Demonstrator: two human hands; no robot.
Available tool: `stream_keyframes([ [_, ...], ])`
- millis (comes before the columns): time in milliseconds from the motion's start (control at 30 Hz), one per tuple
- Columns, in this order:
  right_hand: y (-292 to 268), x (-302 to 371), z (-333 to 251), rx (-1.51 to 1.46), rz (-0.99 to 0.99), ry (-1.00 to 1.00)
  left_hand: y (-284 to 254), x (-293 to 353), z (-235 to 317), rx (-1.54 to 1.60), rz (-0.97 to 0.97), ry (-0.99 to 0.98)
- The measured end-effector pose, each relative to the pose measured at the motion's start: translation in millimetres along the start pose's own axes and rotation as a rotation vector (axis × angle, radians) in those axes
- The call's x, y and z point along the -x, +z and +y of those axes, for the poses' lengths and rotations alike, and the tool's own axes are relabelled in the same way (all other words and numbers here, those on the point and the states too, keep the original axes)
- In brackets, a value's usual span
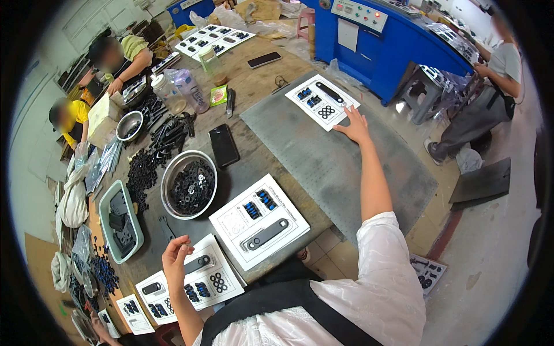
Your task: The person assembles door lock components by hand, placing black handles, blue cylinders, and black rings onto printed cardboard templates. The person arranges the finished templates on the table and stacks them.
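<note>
My right hand (355, 127) reaches out with fingers spread. Its fingertips touch the near right edge of a white hardware card (299, 96), which lies on a dark grey mat and carries a black wrench-like part, blue-black bolts and black rings. Held above another such card (227, 286) at the table's near edge, my left hand (175, 257) has its fingers curled together; what is in them, if anything, is too small to tell. Between the hands lies a stack of printed cards (300, 225), the top one bearing bolts and a black wrench-like part.
A metal bowl (213, 196) of black rings and washers stands beside a pale green bin (138, 244) of black parts. Phones (224, 145), bottles (169, 95) and loose black parts lie farther back. A blue machine (369, 55) stands beyond the grey mat (346, 167). Other people work left and right.
</note>
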State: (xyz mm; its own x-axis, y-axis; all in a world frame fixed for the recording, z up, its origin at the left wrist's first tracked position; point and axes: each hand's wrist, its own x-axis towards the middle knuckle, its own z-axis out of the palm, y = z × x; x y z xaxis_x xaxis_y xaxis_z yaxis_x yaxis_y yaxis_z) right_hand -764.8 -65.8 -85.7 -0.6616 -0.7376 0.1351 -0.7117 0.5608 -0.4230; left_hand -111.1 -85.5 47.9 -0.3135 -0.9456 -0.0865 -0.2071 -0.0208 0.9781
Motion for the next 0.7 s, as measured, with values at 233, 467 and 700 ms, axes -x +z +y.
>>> stream_keyframes([
  [233,1,-14,-7,0.005,-0.023,0.008,15,-8,0,0.008,-0.037,0.005],
  [467,5,-23,-2,-0.018,-0.007,-0.007,28,-18,5,-0.003,-0.062,-0.012],
  [700,5,-29,-9,0.009,-0.044,0.015,29,-17,-1,-0.011,-0.078,-0.014],
])
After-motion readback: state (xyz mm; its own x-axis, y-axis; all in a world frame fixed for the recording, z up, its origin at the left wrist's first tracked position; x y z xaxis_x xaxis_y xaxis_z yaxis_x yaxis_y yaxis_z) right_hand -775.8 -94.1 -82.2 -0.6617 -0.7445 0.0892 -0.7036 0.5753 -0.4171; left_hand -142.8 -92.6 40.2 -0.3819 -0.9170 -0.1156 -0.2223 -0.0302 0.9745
